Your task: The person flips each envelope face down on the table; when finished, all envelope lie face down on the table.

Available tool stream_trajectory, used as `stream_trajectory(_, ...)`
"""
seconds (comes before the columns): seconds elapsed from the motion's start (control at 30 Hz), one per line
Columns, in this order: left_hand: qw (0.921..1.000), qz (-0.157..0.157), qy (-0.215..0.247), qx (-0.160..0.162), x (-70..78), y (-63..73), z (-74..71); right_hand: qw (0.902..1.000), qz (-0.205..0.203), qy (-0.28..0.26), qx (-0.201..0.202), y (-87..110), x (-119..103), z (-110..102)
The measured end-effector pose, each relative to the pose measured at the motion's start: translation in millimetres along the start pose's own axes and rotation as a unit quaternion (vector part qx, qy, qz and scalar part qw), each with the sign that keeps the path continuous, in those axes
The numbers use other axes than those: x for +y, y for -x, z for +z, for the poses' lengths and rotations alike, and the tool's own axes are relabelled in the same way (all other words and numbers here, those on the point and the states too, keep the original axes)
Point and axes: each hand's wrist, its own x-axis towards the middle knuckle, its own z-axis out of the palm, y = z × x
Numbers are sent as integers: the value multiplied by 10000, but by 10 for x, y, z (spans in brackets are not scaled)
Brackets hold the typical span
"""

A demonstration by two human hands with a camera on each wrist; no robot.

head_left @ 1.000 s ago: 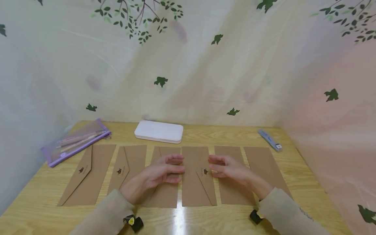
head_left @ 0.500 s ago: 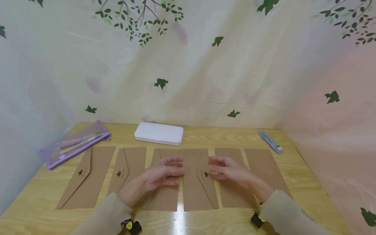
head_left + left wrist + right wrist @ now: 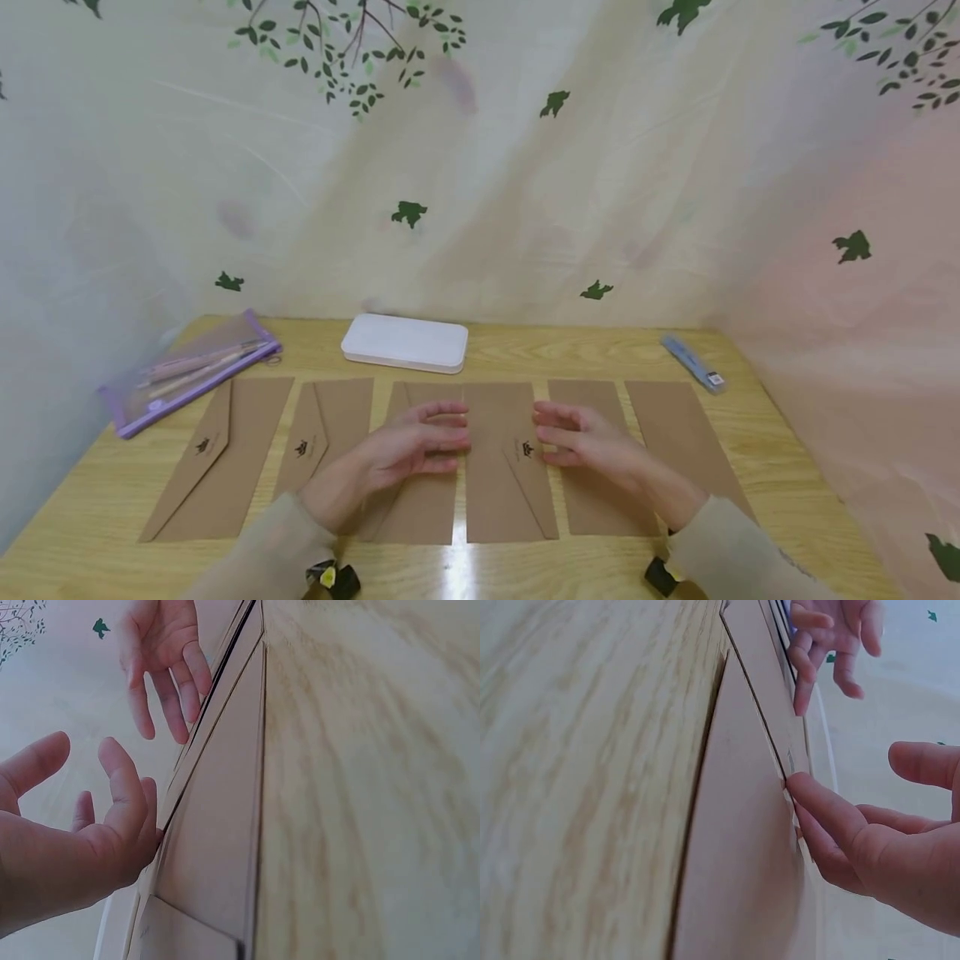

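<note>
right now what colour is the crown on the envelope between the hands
Black crown, best seen in the head view.

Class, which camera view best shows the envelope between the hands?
Head view: the envelope lies nearly unobstructed, flap and crown print visible. Both wrist views show envelopes strongly foreshortened; I can't tell which is that one.

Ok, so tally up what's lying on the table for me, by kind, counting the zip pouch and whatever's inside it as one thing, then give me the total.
Brown envelopes: 6
Purple-edged zip pouch: 1
White flat case: 1
Slim blue item, exact kind unclear: 1
Total: 9
</note>
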Motion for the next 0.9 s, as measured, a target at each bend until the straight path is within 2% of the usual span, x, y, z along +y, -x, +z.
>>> stream_trajectory(0.4,10000,-32,-4,6,4,-60,9,9999,4,-121,45,-9,25,-44)
stream_trajectory(0.9,9997,-137,-181,33,50,-59,20,9998,60,-176,-77,-41,-8,-54)
